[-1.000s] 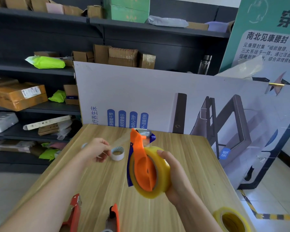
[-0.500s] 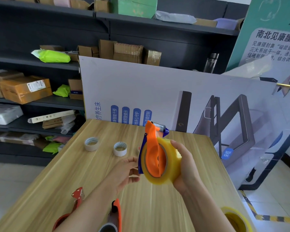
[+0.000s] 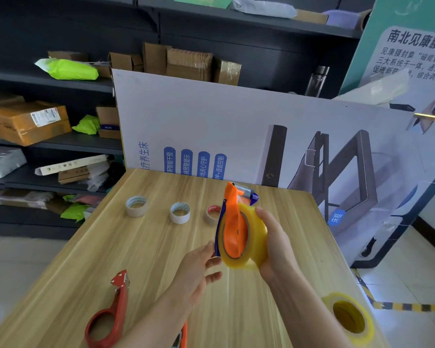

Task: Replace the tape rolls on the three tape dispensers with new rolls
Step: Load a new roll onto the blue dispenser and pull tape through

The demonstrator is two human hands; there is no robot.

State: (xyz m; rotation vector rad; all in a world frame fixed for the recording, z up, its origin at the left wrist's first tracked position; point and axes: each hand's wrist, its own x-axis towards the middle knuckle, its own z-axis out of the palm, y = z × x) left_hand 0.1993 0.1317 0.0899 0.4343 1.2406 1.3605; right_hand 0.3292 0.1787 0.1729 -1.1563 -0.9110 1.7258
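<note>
Lying long and pale under everything, wooden table point(image 3: 141, 267) with straight grain; standing held above its middle, orange tape dispenser point(image 3: 232, 222), long axis nearly upright, pointed metal-and-blue head up and away, glossy yellow tape roll point(image 3: 255, 237) sitting around its round body; gripping that roll from the right, right hand point(image 3: 278, 244), fingers curled around its outer face; hovering just left of it, left hand point(image 3: 195, 271), fingers loosely spread, fingertips about touching the dispenser's blue edge, holding nothing; lying flat near the left front edge, red dispenser point(image 3: 111, 315), empty loop toward the person, toothed head pointing away; resting at the right front corner, second yellow roll point(image 3: 349, 316); standing in a row farther back, three small used cores point(image 3: 180, 212), cardboard rings.
</note>
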